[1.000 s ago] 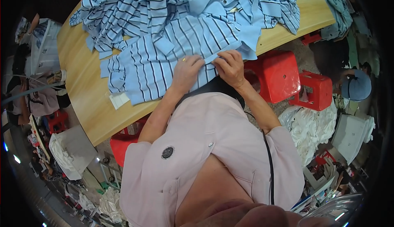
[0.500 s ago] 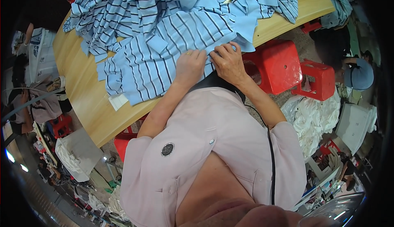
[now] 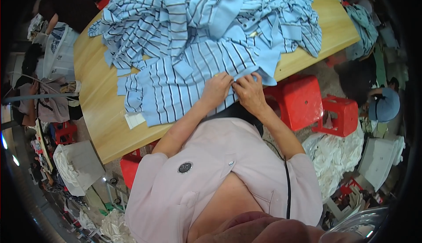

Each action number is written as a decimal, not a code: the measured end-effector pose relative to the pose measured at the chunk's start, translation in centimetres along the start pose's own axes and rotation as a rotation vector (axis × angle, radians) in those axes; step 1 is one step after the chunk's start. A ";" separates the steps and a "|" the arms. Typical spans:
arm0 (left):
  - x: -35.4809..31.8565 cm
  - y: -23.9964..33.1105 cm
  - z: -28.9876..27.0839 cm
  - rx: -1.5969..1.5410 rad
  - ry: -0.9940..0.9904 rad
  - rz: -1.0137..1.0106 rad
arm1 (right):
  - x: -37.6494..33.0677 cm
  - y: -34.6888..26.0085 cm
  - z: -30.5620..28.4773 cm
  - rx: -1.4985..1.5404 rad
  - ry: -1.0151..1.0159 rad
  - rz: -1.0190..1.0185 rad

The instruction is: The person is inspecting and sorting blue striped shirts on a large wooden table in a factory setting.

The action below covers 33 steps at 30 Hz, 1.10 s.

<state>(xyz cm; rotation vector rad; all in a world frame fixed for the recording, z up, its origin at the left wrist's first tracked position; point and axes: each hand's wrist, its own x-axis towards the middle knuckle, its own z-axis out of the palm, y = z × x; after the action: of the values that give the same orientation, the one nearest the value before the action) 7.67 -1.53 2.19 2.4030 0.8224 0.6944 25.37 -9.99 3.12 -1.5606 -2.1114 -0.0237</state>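
A light blue knit garment (image 3: pixel 165 91) with dark and white stripes lies on the table's near edge, directly in front of me. My left hand (image 3: pixel 217 90) is closed on its near edge, fingers bent in a pinch. Right beside it, my right hand (image 3: pixel 249 93) pinches the same edge near a plain blue band (image 3: pixel 266 67). The fingertips of both hands almost meet, and what lies between them is mostly hidden. Beyond the garment rises a heaped pile of similar striped garments (image 3: pixel 162 25). A small white slip (image 3: pixel 134 120) sticks out by the garment's lower left corner.
The wooden table (image 3: pixel 99 124) carries the pile. Red plastic stools (image 3: pixel 301 102) stand to the right, close to my arm. White cloth in a clear bag (image 3: pixel 334 155) lies behind them, near a white bin (image 3: pixel 380 161). Other people sit at both sides, one in blue (image 3: pixel 384 104).
My head view has shifted, so table and garments sit lower in the picture. My hands have drawn closer together on the garment's edge, and the right fingers have moved slightly.
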 end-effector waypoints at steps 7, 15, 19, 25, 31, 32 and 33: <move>-0.8 -0.8 1.1 -0.040 0.012 -0.013 | -0.9 0.8 0.9 -0.017 0.132 -0.071; -0.4 -0.9 1.4 -0.126 0.005 -0.095 | -0.5 0.4 0.5 -0.013 0.132 -0.073; -0.7 -1.2 1.7 -0.127 -0.042 -0.121 | -1.6 1.0 1.3 -0.021 0.210 -0.164; -0.9 -1.6 2.1 -0.123 -0.017 -0.052 | -1.4 1.5 1.6 0.008 0.237 -0.238; 0.1 -1.9 3.8 -0.250 -0.071 -0.034 | -1.2 1.8 -0.1 -0.031 0.161 -0.204; 0.8 -1.7 4.8 -0.312 -0.099 -0.032 | -2.3 2.6 0.0 -0.040 0.165 -0.173; -0.1 -2.2 3.7 -0.265 -0.043 -0.059 | -1.2 2.2 1.0 -0.020 0.134 -0.179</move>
<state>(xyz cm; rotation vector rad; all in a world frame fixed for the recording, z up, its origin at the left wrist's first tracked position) 8.89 -1.16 -1.90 2.1409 0.7307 0.6809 27.26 -10.02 1.14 -1.3376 -2.1427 -0.2058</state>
